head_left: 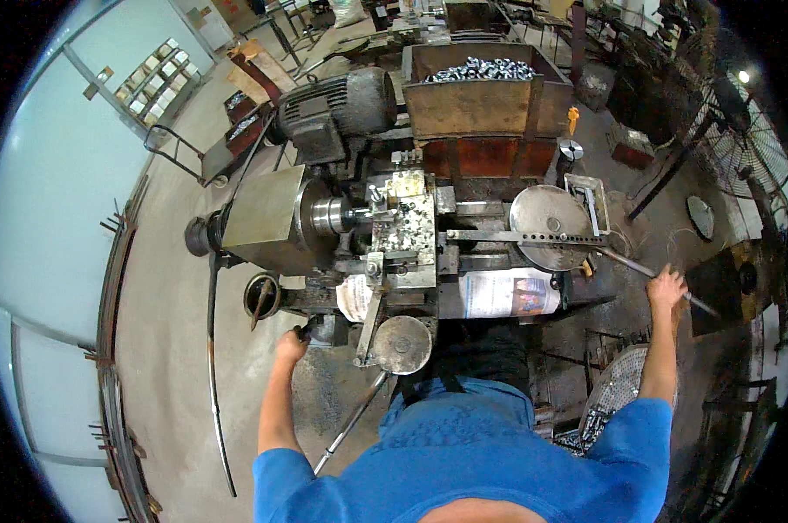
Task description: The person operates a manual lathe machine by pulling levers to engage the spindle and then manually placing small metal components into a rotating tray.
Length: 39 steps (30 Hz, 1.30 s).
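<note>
My right hand [666,289] is wrapped round a long metal lever [625,261] that runs out from a round steel plate [546,213] on the right of a lathe. My left hand [291,345] is closed at the lathe's lower left, by a small dark part whose kind I cannot make out. The lathe's chuck [328,216] faces the greasy carriage [404,231] in the middle. A flat perforated bar [520,237] links the carriage side to the round plate. Nearer me, a smaller round plate [402,345] has its own metal lever [352,422] pointing down left.
Behind the lathe stand an electric motor [337,100] and a metal bin [472,109] heaped with small shiny parts. A dark pot [262,296] is left of my left hand. Printed paper [490,294] lies on the lathe bed. A perforated basket [616,383] and a caged fan [742,139] are at right.
</note>
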Available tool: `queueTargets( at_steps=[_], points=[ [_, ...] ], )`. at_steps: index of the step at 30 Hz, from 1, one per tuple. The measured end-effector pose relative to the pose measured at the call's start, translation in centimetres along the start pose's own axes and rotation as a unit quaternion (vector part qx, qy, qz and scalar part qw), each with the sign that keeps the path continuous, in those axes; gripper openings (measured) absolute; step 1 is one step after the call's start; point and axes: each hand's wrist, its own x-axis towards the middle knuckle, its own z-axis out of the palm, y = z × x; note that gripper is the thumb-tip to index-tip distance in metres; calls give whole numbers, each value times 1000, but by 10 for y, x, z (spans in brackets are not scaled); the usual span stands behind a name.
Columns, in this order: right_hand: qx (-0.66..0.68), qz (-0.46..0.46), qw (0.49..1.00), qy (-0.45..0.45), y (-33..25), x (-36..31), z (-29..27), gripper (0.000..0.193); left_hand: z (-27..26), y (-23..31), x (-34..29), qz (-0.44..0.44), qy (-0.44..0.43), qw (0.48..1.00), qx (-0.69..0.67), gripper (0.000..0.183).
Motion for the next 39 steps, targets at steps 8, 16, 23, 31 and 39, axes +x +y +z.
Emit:
queueTargets(
  at_steps=[8, 16, 23, 31, 39],
  points=[
    [217, -147, 955, 138, -48, -78, -37, 59, 87, 34, -6, -163, 110, 980, -29, 42],
    [444, -271, 845, 125, -93, -99, -110, 43, 61, -79, -8, -173, 49, 950, -256, 28],
    [460, -344, 809, 130, -143, -125, -152, 39, 32, 56, 6, -172, 10, 889, -424, 34],
    [414, -377, 822, 109, -120, -144, -142, 36, 33, -6, 41, 158, -52, 961, 221, 27],
    [471, -428, 767, 82, -167, -146, -180, 34, 68, 26, 8, -19, 112, 994, -10, 30]
  ],
)
